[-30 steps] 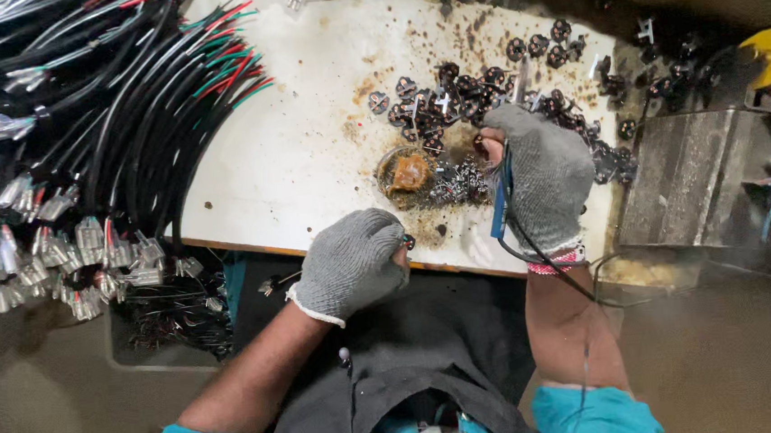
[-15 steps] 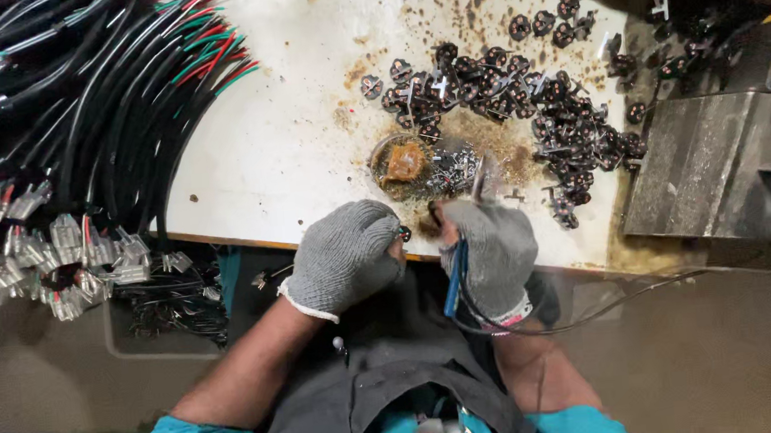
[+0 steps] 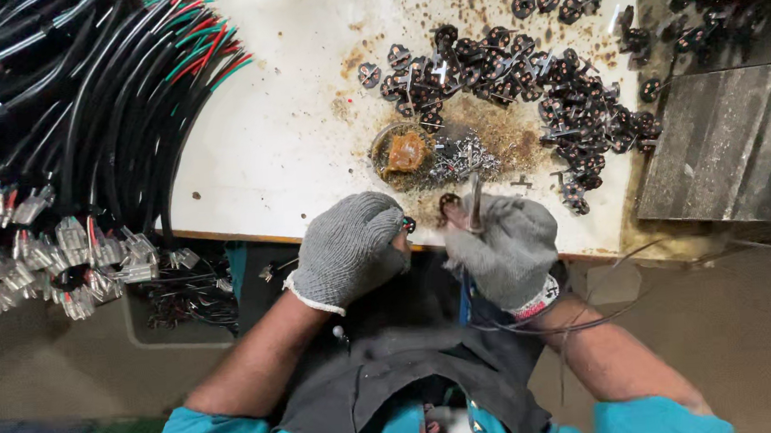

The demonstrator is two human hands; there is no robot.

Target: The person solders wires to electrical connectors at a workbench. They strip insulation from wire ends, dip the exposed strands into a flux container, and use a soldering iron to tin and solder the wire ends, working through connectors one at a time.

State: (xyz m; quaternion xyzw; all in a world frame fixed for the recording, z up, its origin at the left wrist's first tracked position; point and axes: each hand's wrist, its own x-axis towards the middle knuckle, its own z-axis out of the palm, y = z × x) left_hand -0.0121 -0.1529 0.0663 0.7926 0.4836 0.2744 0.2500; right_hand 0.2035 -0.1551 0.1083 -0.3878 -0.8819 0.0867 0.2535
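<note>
Head view: left hand point(image 3: 352, 250) fisted around a small dark connector point(image 3: 407, 225), right hand point(image 3: 507, 249) gripping soldering iron point(image 3: 475, 203) at the table point(image 3: 281, 142) edge. Looks mid-solder; next needs a steady tip on the terminal.

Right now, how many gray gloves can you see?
2. One on the left hand, closed at the table edge; one on the right hand, gripping a thin metal tool. None hidden that I can tell.

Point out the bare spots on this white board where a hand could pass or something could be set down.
Free: the white board between the black cable bundle and the small tin. Crowded: the right half, under the pile of dark parts, and the near edge, taken by both gloved hands.
</note>
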